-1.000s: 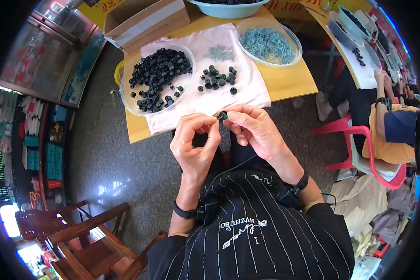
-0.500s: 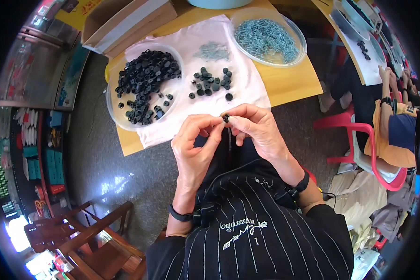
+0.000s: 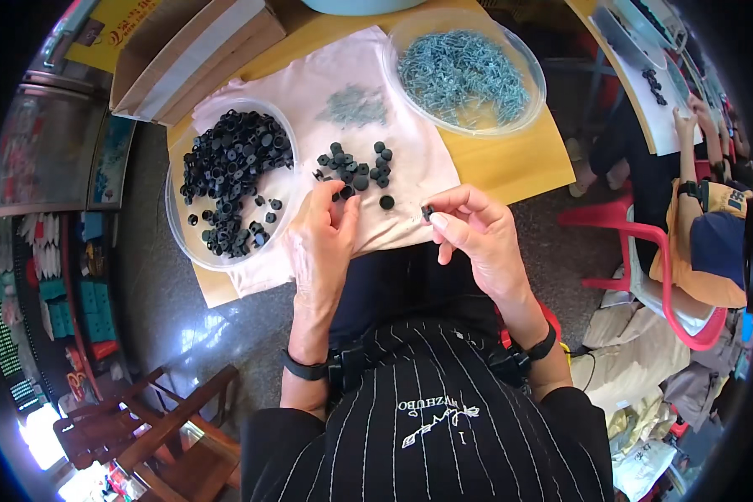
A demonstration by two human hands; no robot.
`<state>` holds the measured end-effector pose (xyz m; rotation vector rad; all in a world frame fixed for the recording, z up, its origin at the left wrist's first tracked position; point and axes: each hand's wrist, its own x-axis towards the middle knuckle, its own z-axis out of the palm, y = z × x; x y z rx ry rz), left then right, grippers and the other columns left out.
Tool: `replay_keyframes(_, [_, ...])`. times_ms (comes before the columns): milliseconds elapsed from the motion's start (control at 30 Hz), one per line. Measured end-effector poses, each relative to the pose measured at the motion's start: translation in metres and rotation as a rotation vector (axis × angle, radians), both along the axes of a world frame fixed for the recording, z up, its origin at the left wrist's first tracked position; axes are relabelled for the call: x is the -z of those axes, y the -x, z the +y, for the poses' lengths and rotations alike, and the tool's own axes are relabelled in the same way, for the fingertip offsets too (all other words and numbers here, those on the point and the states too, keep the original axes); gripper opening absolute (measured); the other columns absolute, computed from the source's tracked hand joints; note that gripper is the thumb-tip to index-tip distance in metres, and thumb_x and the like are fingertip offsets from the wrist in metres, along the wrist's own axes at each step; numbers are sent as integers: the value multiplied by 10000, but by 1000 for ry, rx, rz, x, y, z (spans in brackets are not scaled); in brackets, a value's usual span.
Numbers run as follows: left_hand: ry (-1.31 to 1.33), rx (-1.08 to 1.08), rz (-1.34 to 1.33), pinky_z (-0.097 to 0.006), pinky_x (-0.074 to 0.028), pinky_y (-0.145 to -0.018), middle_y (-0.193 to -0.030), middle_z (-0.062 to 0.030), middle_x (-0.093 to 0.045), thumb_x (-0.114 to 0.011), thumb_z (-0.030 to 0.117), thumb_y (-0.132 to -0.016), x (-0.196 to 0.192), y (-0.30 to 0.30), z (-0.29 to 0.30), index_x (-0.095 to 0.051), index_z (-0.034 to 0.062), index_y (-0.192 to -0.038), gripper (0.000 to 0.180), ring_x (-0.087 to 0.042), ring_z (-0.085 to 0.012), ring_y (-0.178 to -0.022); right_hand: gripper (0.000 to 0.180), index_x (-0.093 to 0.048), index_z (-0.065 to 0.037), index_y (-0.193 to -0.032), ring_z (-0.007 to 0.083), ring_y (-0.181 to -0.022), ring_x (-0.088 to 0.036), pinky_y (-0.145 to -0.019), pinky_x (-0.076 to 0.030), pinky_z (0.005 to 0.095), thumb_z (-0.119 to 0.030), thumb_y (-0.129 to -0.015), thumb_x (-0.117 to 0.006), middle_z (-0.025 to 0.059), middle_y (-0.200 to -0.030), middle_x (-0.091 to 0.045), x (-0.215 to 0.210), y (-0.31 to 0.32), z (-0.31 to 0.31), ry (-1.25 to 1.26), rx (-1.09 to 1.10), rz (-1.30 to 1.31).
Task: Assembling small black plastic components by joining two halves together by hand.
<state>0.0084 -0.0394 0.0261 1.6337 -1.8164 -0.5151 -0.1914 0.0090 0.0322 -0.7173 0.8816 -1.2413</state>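
My left hand (image 3: 316, 247) reaches over the pink cloth (image 3: 309, 82), its thumb and forefinger closed about a small black plastic cap (image 3: 347, 192) at the near edge of a loose group of similar caps (image 3: 360, 167). Off to the right, past the cloth's near edge, my right hand (image 3: 484, 243) pinches a small black plastic piece (image 3: 427, 213) between thumb and forefinger; the fingertips cover part of it. One single black cap (image 3: 386, 202) lies on the cloth between the two hands.
A round clear tub (image 3: 174, 213) of black caps stands left, another clear tub (image 3: 540, 79) of silvery screws right. Loose screws (image 3: 353, 106) lie on the cloth. An open cardboard box (image 3: 197, 63) sits at the far left. Another person's arm (image 3: 688, 151) and a red chair (image 3: 665, 251) are right.
My hands have come apart. The left has moved forward and left to the loose caps, while the right keeps its black piece. The whole view has shifted slightly.
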Motion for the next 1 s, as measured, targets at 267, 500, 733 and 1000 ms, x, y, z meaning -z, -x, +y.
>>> replay_keyframes(267, [-12,190,444,-246,-473,-648,-1014,-80,-625,-696,-17,-801,-10,-6,15,-637,14,-1036,245,-596,-122,-770,189,-632,17,-1060,56,-758,-592,-613,-508,189,-26,-876,-635,53,-965,-646,-17,-18,0,173,22,276])
replay_keyframes(500, [-198,313,981,-259,-499,-870,-1087,-92,-626,-625,-89,-853,-26,-8,35,-580,-36,-1166,320,-624,-138,-971,220,-626,-4,-1076,58,-779,-602,-623,-500,185,14,-857,-626,51,-998,-655,-33,-35,-3,580,-56,569])
replay_keyframes(733, [-94,272,1078,-267,-512,-827,-1036,-112,-629,-647,-84,-846,-20,-6,42,-616,-45,-1117,276,-625,-143,-942,230,-522,-1,-1166,123,-851,-631,-636,-538,216,-133,-980,-537,111,-1047,-641,-28,-39,-1,264,-56,72])
replay_keyframes(1000, [44,327,896,-270,-539,-803,-1083,-139,-632,-651,-96,-835,-19,-5,36,-636,-59,-1062,231,-650,-168,-934,254,-525,5,-1180,147,-838,-655,-629,-568,250,-145,-977,-551,150,-1032,-663,-28,-33,-6,86,-72,-162])
